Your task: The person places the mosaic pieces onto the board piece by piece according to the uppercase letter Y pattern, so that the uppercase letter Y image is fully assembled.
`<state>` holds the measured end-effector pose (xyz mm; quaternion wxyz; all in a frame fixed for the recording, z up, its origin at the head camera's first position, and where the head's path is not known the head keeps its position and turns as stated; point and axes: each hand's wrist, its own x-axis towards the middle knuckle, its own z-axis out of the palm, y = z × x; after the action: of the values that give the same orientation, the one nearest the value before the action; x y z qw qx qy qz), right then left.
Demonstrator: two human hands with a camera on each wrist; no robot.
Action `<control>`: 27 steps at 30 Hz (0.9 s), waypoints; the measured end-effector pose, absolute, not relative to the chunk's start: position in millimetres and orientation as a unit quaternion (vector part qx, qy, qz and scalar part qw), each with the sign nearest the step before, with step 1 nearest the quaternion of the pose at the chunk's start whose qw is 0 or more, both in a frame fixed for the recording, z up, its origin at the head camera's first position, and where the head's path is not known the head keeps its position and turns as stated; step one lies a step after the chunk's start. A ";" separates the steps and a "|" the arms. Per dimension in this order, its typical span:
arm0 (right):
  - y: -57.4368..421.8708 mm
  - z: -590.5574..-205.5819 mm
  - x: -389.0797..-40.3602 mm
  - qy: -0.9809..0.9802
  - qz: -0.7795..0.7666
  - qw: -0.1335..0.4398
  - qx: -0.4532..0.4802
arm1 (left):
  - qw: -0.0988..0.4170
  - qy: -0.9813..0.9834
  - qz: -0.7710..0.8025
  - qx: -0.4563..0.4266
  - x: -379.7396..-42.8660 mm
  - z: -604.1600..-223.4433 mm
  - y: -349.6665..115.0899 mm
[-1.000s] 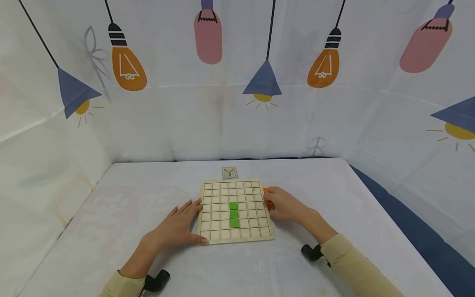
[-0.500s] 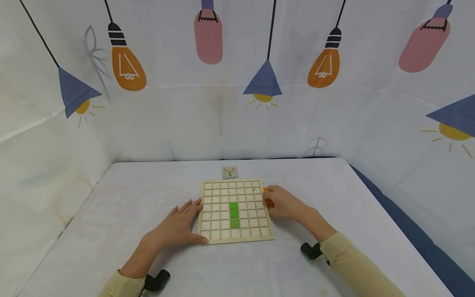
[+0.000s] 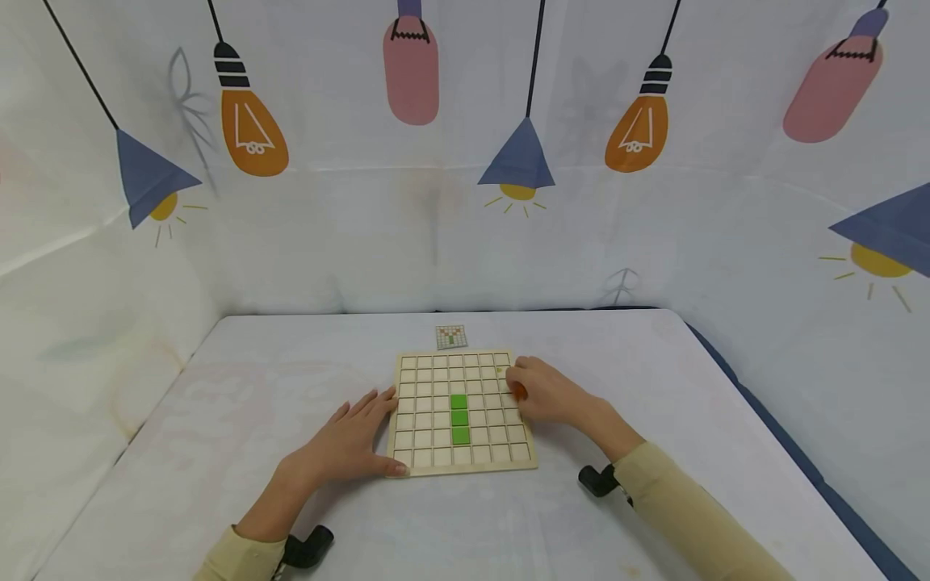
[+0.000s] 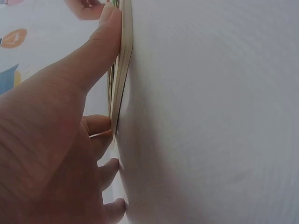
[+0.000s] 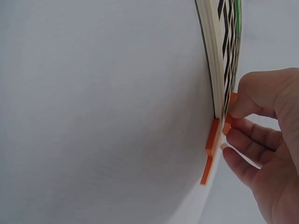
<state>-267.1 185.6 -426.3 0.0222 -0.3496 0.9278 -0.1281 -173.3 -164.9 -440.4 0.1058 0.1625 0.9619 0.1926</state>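
Square pale-wood board [image 3: 423,440] with ruled grid lies on white bench [image 3: 617,343], lower centre of head view; three flat green square tiles [image 3: 459,418] sit in its middle column. Left hand [image 3: 347,445] spread, fingers extended along board's left edge; right hand [image 3: 550,395], fingers bent, pinches orange block [image 5: 227,127] at right edge.

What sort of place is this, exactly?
Probably a small tabletop play or activity corner, though I can't be certain: a white-covered table with creased, lamp-printed sheeting behind it, and a pale gridded board holding green tiles.
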 end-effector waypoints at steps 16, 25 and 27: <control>166.6 -427.2 -278.9 0.931 -0.130 0.037 -0.339 | 0.103 0.962 0.192 0.168 -173.6 -441.9 -165.0; 159.6 -431.3 -286.9 0.930 -0.125 0.035 -0.344 | 0.101 0.962 0.192 0.166 -172.8 -443.7 -166.1; 157.0 -430.9 -287.7 0.931 -0.127 0.035 -0.341 | 0.100 0.962 0.193 0.165 -172.1 -443.5 -166.3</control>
<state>-287.7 157.0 -430.9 0.0354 -0.3406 0.9309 -0.1269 -172.1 -166.3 -443.5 0.1003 0.1652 0.9620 0.1928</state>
